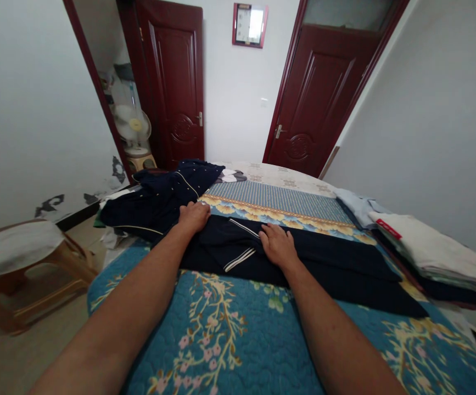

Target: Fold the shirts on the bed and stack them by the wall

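A navy short-sleeved shirt (328, 258) lies folded lengthwise across the bed, with cream-striped trim at its middle. My left hand (196, 215) is at the shirt's left end, fingers curled together on the cloth near its far edge. Over the striped trim, my right hand (278, 245) rests palm down on the shirt with its fingers somewhat apart. Just left of my left hand, a dark dotted garment with pale piping (167, 192) lies in a loose heap. Under the shirt is a teal floral quilted bedspread (258, 334).
Folded clothes (431, 244) are stacked at the bed's right edge, by a light blue garment (357, 206). A wooden stool with a pale seat (19, 247) stands left of the bed. Beyond are a fan (133, 123) and two dark red doors (174, 82).
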{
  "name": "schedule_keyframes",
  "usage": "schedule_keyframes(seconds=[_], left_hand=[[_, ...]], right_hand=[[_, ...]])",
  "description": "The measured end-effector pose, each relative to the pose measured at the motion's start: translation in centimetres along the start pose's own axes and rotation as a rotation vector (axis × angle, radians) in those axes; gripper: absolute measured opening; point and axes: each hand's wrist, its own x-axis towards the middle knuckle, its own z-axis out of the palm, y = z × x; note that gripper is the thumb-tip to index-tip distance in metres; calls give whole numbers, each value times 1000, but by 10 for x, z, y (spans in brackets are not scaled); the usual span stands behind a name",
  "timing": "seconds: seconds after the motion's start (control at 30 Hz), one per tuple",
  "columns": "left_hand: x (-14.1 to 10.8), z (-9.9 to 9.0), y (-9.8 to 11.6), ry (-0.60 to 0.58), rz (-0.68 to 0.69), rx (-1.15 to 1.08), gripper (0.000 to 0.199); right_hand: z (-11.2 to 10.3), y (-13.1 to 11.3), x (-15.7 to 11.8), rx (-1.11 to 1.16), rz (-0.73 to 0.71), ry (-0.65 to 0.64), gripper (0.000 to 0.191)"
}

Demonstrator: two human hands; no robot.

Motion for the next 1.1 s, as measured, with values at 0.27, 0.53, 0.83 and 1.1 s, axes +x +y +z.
schedule_keyframes(seconds=[0.27, 0.53, 0.83, 1.1], left_hand=[[5, 1, -12, 8, -72, -54, 41], [-5, -8, -9, 90, -139, -27, 38], [-52, -23, 72, 218, 477, -332, 50], [-60, 30, 106, -8, 345, -104, 72]], right_hand=[[3, 1, 2, -1, 5, -5, 57], [3, 0, 1, -2, 12, -3, 57], [2, -2, 2, 15, 16, 0, 57], [-3, -3, 2, 58, 4, 34, 58]])
